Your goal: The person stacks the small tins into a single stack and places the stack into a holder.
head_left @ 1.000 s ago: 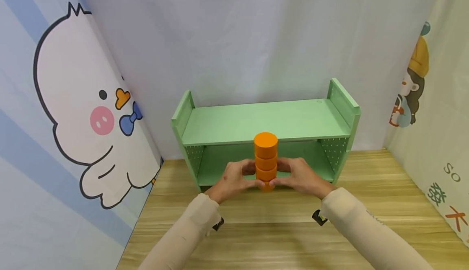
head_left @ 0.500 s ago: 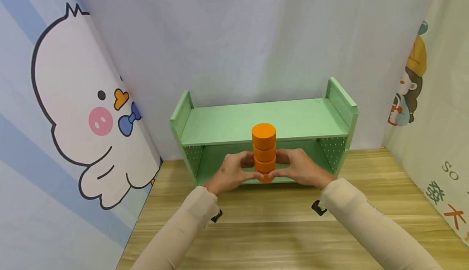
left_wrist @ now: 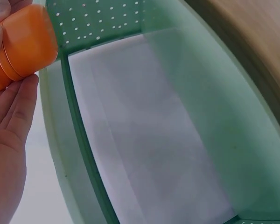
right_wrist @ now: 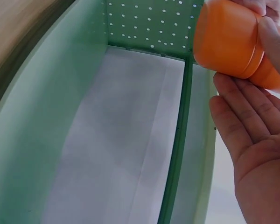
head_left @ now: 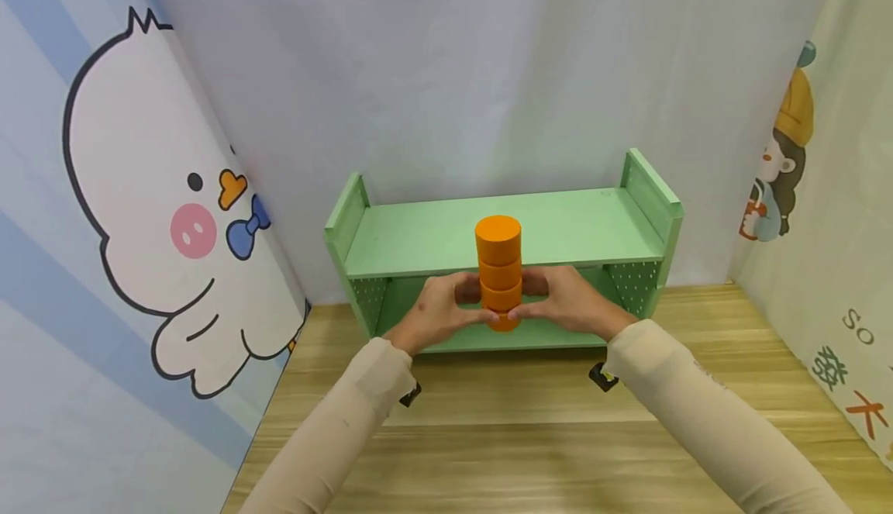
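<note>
Both hands hold an upright column of several orange round pieces [head_left: 499, 270], stacked one on another, in front of a light green two-tier shelf [head_left: 446, 239]. My left hand [head_left: 436, 311] grips its left side, thumb at the lower front and fingers farther back. From the right, my right hand [head_left: 568, 302] grips it in the same way, and the two thumb tips nearly meet. In the left wrist view the orange column [left_wrist: 30, 42] lies against the fingers [left_wrist: 18, 107]. The right wrist view shows the fingers [right_wrist: 249, 105] under its side.
The shelf has raised side panels [head_left: 652, 188] and perforated lower sides [head_left: 633, 285]. It stands on a wood-grain table [head_left: 502, 436]. Behind hangs a pale curtain [head_left: 488, 72]. Printed cloths flank the table, with a duck figure [head_left: 139, 150] on the left one.
Both hands have raised the orange column, bringing its top from near the upper board's front edge to in front of that board. It has also shifted slightly left. The shelf stays put.
</note>
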`<state>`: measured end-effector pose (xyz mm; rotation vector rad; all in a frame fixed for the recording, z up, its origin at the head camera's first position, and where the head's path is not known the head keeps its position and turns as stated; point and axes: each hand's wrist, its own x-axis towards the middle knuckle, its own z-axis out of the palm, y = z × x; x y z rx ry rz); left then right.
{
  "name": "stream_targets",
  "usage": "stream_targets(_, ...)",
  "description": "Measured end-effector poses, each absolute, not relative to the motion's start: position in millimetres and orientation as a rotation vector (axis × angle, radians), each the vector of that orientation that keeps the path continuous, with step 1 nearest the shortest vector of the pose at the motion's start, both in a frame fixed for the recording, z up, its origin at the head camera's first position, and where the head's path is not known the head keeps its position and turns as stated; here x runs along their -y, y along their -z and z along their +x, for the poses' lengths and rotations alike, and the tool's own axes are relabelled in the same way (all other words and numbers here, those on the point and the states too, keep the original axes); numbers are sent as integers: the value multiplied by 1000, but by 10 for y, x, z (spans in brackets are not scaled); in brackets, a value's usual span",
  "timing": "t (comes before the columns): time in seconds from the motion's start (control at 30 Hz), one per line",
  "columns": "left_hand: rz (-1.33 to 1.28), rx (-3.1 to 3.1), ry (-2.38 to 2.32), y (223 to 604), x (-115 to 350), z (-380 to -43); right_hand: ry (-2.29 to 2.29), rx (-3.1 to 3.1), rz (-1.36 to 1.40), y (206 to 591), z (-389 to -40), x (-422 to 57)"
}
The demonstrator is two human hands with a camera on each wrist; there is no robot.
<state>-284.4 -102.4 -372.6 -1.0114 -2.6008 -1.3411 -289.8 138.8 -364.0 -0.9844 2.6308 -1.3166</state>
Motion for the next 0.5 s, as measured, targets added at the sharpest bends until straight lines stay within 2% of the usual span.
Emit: stream_targets(0.5, -1016, 2607, 1375, 3528, 1003, -2982, 1379, -2601, -948, 3441, -3029, -1406)
